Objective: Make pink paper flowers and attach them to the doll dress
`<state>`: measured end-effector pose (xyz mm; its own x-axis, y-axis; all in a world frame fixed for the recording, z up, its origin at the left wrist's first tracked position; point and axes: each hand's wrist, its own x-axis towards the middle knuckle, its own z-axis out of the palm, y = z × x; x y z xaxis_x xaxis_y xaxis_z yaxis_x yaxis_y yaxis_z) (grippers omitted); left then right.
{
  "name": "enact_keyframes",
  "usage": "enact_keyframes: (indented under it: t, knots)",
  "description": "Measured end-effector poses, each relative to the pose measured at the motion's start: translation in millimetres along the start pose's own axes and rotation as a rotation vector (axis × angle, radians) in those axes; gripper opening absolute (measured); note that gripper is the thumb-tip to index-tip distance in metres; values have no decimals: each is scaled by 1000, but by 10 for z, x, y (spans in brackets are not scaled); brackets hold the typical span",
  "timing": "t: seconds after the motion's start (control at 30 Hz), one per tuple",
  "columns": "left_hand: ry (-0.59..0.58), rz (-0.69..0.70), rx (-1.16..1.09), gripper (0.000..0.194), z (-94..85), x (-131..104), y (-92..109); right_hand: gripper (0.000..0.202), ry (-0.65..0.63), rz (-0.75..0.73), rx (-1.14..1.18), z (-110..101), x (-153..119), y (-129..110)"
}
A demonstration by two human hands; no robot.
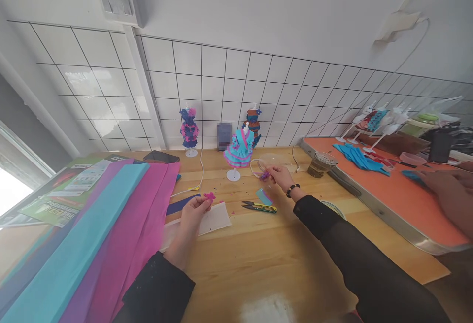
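Wooden table (258,259), near edge, carrying crepe paper sheets (92,234) in turquoise, pink and purple at left. Orange tray (399,200) at right holds blue cloth (360,158). Doll mannequin (240,148) in a turquoise-pink dress stands far centre. Plastic cup (321,164) with dark contents sits beside the tray. Left hand (192,214) pinches a pink paper tuft (210,196) above white paper (214,219). Right hand (281,176), fingers closed, grips a purple tuft (264,176). Thread snips (259,207) lie between the hands.

Surface: pale wooden surface (258,259), plank-jointed.
Left side: long crepe paper sheets in turquoise, pink and purple (111,224).
Middle: white paper sheet (216,218), yellow-handled thread snips (260,207).
Back: small doll mannequin in a turquoise and pink dress (239,153), black phone (161,156).
Right: orange metal-edged board (399,200), lidded plastic cup (322,164).
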<state>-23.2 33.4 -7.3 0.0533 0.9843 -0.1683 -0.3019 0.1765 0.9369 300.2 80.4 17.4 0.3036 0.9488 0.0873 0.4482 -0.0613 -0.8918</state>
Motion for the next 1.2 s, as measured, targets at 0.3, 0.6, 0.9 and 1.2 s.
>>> enact_keyframes:
  t: [0.3,0.6,0.9,1.2]
  knots:
    - [-88,82,158,25,64,-71,-26,42,-193,-107,63,234,-674,-310]
    - [-372,109,401,25,271,-324,-23,72,-446,-359,122,671,-1481,-410]
    - [-477,-98,299,27,302,-335,-98,48,-492,-138,365,710,-1513,-498]
    - [-524,-66,328,31,304,-354,-98,40,-418,-67,424,766,-1465,-390]
